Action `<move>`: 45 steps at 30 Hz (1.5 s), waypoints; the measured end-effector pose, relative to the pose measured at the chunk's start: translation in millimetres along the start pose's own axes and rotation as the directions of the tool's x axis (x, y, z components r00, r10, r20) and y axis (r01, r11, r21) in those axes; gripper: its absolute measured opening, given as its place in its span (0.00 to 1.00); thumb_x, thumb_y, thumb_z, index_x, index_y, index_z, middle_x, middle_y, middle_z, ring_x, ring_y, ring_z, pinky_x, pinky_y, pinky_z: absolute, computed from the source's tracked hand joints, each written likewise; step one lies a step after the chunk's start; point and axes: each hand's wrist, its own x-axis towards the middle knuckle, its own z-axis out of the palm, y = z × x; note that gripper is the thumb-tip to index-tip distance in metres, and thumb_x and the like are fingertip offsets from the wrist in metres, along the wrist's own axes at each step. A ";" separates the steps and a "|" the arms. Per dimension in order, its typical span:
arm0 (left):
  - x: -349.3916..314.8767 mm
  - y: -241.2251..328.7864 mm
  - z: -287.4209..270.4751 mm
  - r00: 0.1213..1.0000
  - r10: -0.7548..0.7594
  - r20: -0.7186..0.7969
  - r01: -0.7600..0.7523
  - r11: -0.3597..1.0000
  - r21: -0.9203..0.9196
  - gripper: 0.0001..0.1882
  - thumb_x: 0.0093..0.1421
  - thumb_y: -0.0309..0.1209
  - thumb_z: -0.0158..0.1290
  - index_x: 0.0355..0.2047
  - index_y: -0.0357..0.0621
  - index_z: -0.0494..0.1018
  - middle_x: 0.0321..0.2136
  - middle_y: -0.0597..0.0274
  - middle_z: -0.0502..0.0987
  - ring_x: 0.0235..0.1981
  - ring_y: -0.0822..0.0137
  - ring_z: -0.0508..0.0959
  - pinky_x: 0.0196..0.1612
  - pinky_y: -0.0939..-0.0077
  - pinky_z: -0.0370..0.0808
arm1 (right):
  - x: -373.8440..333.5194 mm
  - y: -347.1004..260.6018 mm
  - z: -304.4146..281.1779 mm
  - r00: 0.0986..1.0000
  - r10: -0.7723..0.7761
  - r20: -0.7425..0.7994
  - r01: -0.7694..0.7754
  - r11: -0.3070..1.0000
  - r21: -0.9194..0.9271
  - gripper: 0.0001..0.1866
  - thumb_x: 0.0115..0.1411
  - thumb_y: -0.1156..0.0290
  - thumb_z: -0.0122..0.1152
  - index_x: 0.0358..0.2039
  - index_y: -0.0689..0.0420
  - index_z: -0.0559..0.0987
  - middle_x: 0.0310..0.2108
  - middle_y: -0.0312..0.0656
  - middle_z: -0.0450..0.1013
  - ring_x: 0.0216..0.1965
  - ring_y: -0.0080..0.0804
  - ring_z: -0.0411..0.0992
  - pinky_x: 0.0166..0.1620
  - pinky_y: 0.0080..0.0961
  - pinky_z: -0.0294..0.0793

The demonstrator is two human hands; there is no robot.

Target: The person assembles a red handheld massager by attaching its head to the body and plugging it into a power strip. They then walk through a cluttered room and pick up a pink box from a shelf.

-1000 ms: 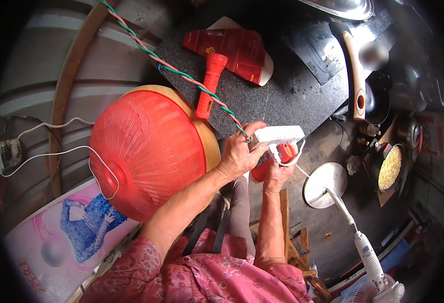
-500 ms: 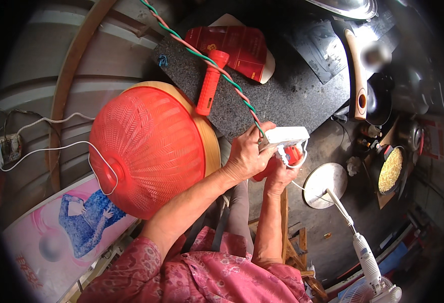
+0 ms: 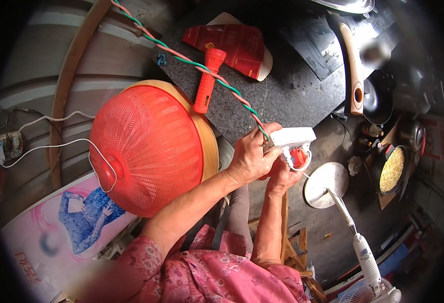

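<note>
My left hand is closed on a white power socket box, from which a twisted green and pink cord runs up to the upper left. Just below it, my right hand wraps round a red object, mostly hidden by my fingers, so I cannot tell its kind. A white plug with a looped white cord sits against the box's underside, between the two hands. Up and left of my hands, a red flashlight lies on the dark stone countertop, passing under the twisted cord.
A red plastic mesh cover over a tan basket rim stands at my left. A red package and a wooden-handled pan rest on the countertop. A white standing fan, its round base, and a pan of yellow food are at the right.
Both hands have shifted slightly right with the socket box and the red object. The twisted cord has swung a little to the left along its upper part.
</note>
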 end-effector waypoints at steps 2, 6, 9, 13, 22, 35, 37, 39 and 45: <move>0.6 -0.5 -0.6 0.999 0.030 0.013 -0.030 0.999 0.032 0.21 0.45 0.25 0.58 0.41 0.39 0.67 0.35 0.48 0.73 0.37 0.50 0.75 0.38 0.66 0.72 | -1.1 -11.1 0.8 0.991 0.128 0.031 -0.130 0.989 0.074 0.26 0.47 0.73 0.53 0.49 0.63 0.62 0.42 0.42 0.66 0.41 0.29 0.66 0.46 0.26 0.67; 1.1 2.7 1.0 1.000 0.019 0.015 -0.020 0.998 0.053 0.22 0.44 0.24 0.58 0.41 0.40 0.66 0.35 0.49 0.73 0.37 0.50 0.75 0.38 0.66 0.72 | -1.0 1.2 -11.0 0.994 -0.099 -0.051 0.087 0.977 -0.197 0.24 0.48 0.75 0.52 0.48 0.63 0.63 0.40 0.42 0.66 0.39 0.29 0.67 0.43 0.25 0.69; 7.8 -3.4 -4.5 0.998 -0.061 -0.032 0.063 0.996 0.070 0.23 0.44 0.25 0.58 0.42 0.43 0.66 0.35 0.52 0.74 0.36 0.51 0.75 0.38 0.65 0.73 | 0.4 -4.8 -20.9 0.994 0.029 -0.104 -0.038 0.996 -0.085 0.25 0.48 0.74 0.56 0.48 0.60 0.63 0.41 0.42 0.64 0.41 0.30 0.64 0.46 0.26 0.66; 10.5 -9.8 -8.2 0.998 -0.059 0.013 0.059 0.998 0.001 0.22 0.44 0.25 0.59 0.42 0.43 0.66 0.36 0.51 0.74 0.37 0.52 0.76 0.39 0.66 0.73 | 5.7 -12.4 -17.4 0.999 0.041 -0.031 -0.041 0.999 -0.009 0.25 0.48 0.76 0.53 0.49 0.60 0.61 0.37 0.42 0.66 0.34 0.30 0.68 0.39 0.26 0.70; 5.5 -32.6 1.6 0.982 -0.189 0.024 0.190 0.980 -0.056 0.21 0.46 0.26 0.58 0.41 0.41 0.67 0.33 0.52 0.75 0.36 0.58 0.76 0.39 0.69 0.72 | 1.0 3.6 -9.1 0.974 0.220 0.049 -0.224 0.970 0.092 0.24 0.55 0.69 0.49 0.52 0.60 0.60 0.40 0.42 0.66 0.38 0.30 0.68 0.42 0.26 0.69; -2.5 -46.5 -5.0 0.979 -0.183 0.094 0.185 0.982 -0.019 0.21 0.46 0.25 0.57 0.42 0.39 0.67 0.32 0.58 0.75 0.34 0.70 0.74 0.37 0.76 0.72 | 1.4 5.1 -19.8 0.788 0.564 0.247 -0.614 0.748 0.251 0.21 0.52 0.58 0.43 0.41 0.60 0.69 0.33 0.43 0.70 0.29 0.29 0.70 0.29 0.21 0.69; -3.2 -45.4 -5.8 0.976 -0.197 0.096 0.199 0.980 -0.012 0.21 0.46 0.26 0.58 0.42 0.39 0.67 0.32 0.58 0.75 0.34 0.70 0.74 0.37 0.76 0.72 | 5.5 5.1 -25.2 0.763 0.584 0.277 -0.628 0.771 0.105 0.20 0.50 0.61 0.43 0.38 0.61 0.70 0.30 0.42 0.71 0.25 0.27 0.70 0.23 0.17 0.67; -4.2 -45.4 -5.2 0.975 -0.202 0.096 0.205 0.978 -0.021 0.21 0.46 0.26 0.58 0.42 0.39 0.67 0.32 0.58 0.75 0.34 0.70 0.74 0.38 0.76 0.72 | 5.0 6.1 -24.2 0.774 0.593 0.222 -0.624 0.774 0.107 0.19 0.49 0.62 0.43 0.37 0.61 0.70 0.28 0.43 0.72 0.24 0.26 0.70 0.20 0.15 0.64; -5.8 -47.8 -3.7 0.960 -0.253 0.120 0.269 0.954 -0.135 0.20 0.46 0.25 0.57 0.42 0.40 0.67 0.32 0.59 0.75 0.34 0.69 0.74 0.38 0.75 0.72 | 3.6 -2.7 -13.5 0.793 0.596 0.125 -0.609 0.777 0.159 0.15 0.50 0.64 0.44 0.33 0.61 0.71 0.27 0.41 0.71 0.22 0.24 0.67 0.20 0.15 0.62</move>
